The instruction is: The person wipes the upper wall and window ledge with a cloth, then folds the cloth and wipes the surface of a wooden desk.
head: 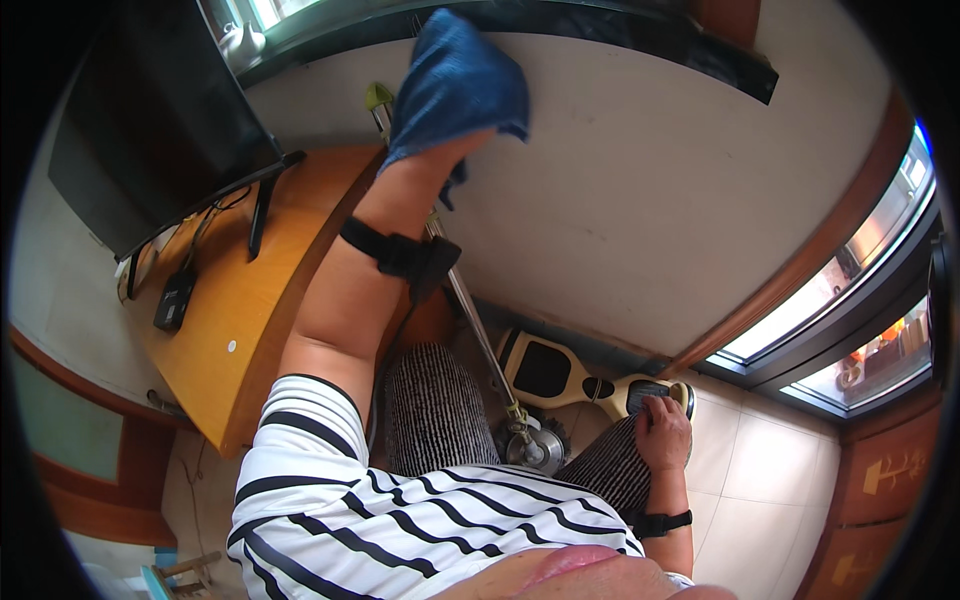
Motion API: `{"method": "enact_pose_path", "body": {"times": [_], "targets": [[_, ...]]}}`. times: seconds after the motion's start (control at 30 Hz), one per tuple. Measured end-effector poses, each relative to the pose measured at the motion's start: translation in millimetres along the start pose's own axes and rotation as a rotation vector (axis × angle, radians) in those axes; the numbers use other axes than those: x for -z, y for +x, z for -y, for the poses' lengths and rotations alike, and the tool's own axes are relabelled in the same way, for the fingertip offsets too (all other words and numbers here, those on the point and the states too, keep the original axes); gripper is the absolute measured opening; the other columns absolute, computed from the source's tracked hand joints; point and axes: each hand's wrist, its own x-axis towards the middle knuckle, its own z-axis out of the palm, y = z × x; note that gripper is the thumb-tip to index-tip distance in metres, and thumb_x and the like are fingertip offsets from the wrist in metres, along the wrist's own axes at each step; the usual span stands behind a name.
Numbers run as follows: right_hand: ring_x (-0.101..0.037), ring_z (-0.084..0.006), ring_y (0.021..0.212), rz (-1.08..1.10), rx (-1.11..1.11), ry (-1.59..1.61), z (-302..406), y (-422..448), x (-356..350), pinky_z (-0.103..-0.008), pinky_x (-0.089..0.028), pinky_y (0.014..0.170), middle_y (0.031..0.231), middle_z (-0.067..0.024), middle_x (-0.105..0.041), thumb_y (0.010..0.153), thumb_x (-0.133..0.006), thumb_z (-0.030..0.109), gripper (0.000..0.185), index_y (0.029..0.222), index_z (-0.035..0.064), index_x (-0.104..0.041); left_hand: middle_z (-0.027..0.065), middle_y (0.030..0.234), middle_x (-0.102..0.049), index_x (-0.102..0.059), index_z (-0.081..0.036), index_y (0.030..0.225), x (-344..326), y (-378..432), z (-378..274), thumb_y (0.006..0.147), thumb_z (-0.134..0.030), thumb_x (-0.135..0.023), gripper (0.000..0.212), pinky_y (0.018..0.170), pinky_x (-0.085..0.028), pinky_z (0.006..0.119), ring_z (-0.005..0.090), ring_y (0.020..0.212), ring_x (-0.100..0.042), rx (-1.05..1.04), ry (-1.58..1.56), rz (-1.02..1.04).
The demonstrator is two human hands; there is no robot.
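Note:
My left arm reaches up and forward, and a blue cloth is draped over my left hand. The cloth hides the fingers and overlaps the edge of a dark stone windowsill; I cannot tell whether it touches the sill. Behind that arm a metal-handled mop leans against the wall, its round head on the floor between my legs. My right hand hangs low by my right thigh with loosely bent fingers and nothing visible in it. Just beyond it lies a cream hoverboard.
At left, a television stands on an orange wooden cabinet, with a black box and cables below it. A white teapot sits by the window. Glass-fronted dark doors are at right. A small stool shows at lower left.

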Motion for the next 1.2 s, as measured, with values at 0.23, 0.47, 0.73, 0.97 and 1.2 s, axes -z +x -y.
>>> {"method": "enact_pose_path", "body": {"times": [0.23, 0.47, 0.73, 0.97, 1.2], "targets": [[-0.061, -0.0314, 0.084, 0.004, 0.031, 0.003, -3.0, 0.1, -1.4, -0.0429, -0.050, 0.073, 0.085, -0.0101, -0.063, 0.077, -0.064, 0.012, 0.014, 0.091, 0.0096, -0.063, 0.0197, 0.100, -0.057, -0.058, -0.005, 0.100, -28.0, 13.1, 80.4, 0.091, -0.019, -0.057, 0.016, 0.090, -0.045, 0.042, 0.0358, 0.096, -0.055, 0.081, -0.175, -0.112], [-0.061, -0.0314, 0.082, -0.028, -0.010, -0.001, -4.5, 1.1, 5.7, -0.0420, -0.050, 0.072, 0.083, -0.0107, -0.063, 0.077, -0.064, 0.010, 0.011, 0.088, 0.0089, -0.063, 0.0217, 0.081, -0.056, -0.059, -0.005, 0.077, -33.1, 46.3, 86.5, 0.087, -0.013, -0.050, 0.015, 0.062, -0.043, 0.045, 0.0335, 0.074, -0.056, 0.068, -0.038, 0.063], [-0.062, -0.0305, 0.083, 0.004, 0.020, 0.016, 0.8, 5.6, -0.8, -0.0417, -0.050, 0.073, 0.085, -0.0098, -0.064, 0.078, -0.064, 0.012, 0.012, 0.089, 0.0088, -0.064, 0.0192, 0.117, -0.051, -0.055, -0.009, 0.113, -8.6, 42.0, -49.8, 0.083, -0.031, -0.066, 0.038, 0.097, -0.036, 0.042, 0.0324, 0.112, -0.048, 0.021, -0.326, -0.131], [-0.062, -0.0293, 0.083, 0.015, -0.011, 0.002, -2.5, 3.2, 4.7, -0.0397, -0.051, 0.073, 0.084, -0.0087, -0.063, 0.078, -0.064, 0.013, 0.011, 0.089, 0.0091, -0.064, 0.0119, 0.064, -0.058, -0.062, -0.011, 0.060, 68.7, 124.5, -82.8, 0.068, -0.021, -0.069, 0.015, 0.064, -0.046, 0.041, 0.0319, 0.068, -0.060, -0.134, -0.361, 0.049], [-0.061, -0.0294, 0.081, 0.004, 0.023, 0.063, -1.7, 8.0, 0.5, -0.0400, -0.051, 0.070, 0.083, -0.0087, -0.061, 0.077, -0.065, 0.012, 0.012, 0.089, 0.0094, -0.064, 0.0125, 0.082, -0.055, -0.058, -0.012, 0.079, 57.3, 131.5, -149.1, 0.071, -0.025, -0.070, 0.020, 0.075, -0.042, 0.042, 0.0320, 0.082, -0.056, -0.137, -0.577, 0.068]]}}
